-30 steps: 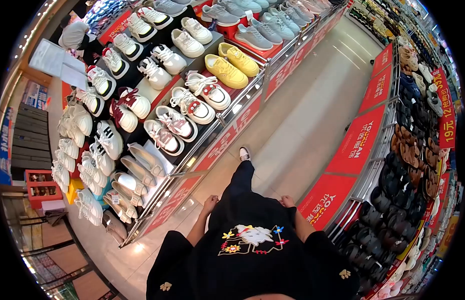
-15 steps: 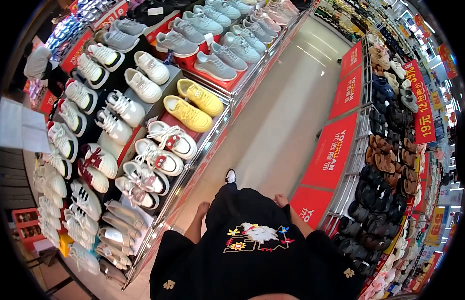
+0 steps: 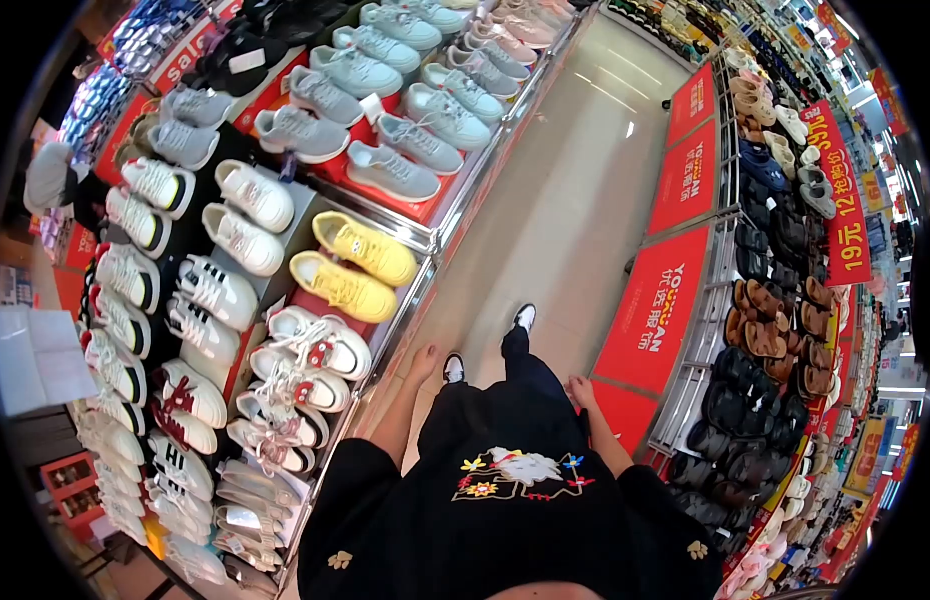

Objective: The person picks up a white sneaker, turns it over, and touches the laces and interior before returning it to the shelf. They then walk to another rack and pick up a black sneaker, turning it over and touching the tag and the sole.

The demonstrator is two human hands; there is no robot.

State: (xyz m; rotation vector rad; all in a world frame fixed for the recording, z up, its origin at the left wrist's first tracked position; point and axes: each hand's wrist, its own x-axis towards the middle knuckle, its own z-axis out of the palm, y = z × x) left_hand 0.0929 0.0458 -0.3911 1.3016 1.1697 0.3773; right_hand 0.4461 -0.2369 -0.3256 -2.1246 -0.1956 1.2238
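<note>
My left hand (image 3: 423, 362) hangs over the floor beside the left shoe display, with its fingers small and loosely curled; nothing shows in it. At my other side my right hand (image 3: 580, 391) hangs near the red sign panels (image 3: 653, 308), its fingers curled and also without a visible object. Nearest to my left hand are the white shoes with red details (image 3: 320, 345) and the yellow sneakers (image 3: 355, 265) on the display. Both of my shoes show below me, the left one (image 3: 454, 368) behind the right one (image 3: 525, 317).
A pale floor aisle (image 3: 545, 180) runs ahead between two displays. Grey sneakers (image 3: 393, 172) stand on the left display, whose metal edge (image 3: 435, 240) borders the aisle. On the right rack are black sandals (image 3: 740, 390) and brown sandals (image 3: 760, 318). A red price banner (image 3: 840, 200) hangs beyond.
I have moved forward along the aisle. Both feet now show instead of one, my left hand has swung forward, and the left display's shoes appear lower and further left.
</note>
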